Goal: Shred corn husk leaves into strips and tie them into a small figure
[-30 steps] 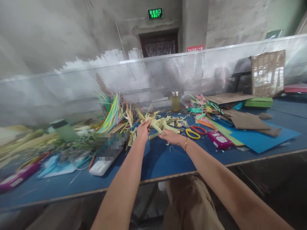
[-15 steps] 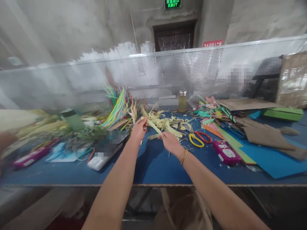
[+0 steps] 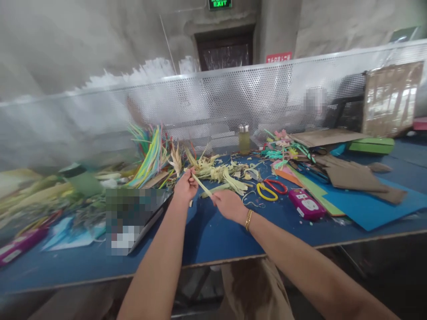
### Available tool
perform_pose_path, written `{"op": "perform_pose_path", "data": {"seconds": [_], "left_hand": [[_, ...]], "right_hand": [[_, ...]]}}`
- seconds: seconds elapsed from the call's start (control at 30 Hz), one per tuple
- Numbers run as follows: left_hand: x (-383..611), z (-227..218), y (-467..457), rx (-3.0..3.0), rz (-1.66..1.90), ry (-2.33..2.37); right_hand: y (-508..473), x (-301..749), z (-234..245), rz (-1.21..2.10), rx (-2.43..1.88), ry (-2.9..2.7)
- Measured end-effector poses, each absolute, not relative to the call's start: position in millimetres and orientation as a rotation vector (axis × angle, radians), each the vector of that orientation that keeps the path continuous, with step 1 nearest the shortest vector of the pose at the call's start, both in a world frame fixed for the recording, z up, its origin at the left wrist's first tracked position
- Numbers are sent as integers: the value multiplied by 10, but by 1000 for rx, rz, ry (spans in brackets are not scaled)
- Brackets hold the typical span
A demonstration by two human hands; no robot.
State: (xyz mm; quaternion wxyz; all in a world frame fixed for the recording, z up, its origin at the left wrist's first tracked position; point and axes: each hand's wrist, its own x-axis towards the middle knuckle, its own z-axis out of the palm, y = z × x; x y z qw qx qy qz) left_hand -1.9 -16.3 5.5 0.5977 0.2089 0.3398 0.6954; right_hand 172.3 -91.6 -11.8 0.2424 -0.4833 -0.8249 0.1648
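Note:
My left hand pinches the upper end of a pale green leaf strip above the blue table. My right hand, with a gold bracelet at the wrist, grips the strip's lower end. The strip runs slanted between the two hands. Just behind them lies a pile of pale leaf scraps.
Yellow and red scissors and a magenta box lie to the right, with coloured paper sheets and brown card beyond. A bundle of coloured strips stands at the left, a small bottle by the perforated metal screen.
Both hands have drawn back from the scrap pile toward me, pulling one leaf strip out between them. The camera view has shifted.

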Motion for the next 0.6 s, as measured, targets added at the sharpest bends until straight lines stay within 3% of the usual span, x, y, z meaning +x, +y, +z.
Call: {"op": "perform_pose_path", "data": {"seconds": [0.43, 0.6], "left_hand": [[64, 170, -303, 451, 1801, 839], [206, 401, -821, 680, 2144, 1065]], "right_hand": [[-761, 2006, -36, 172, -1432, -2366], [-680, 2077, -43, 196, -1494, -2272]]}}
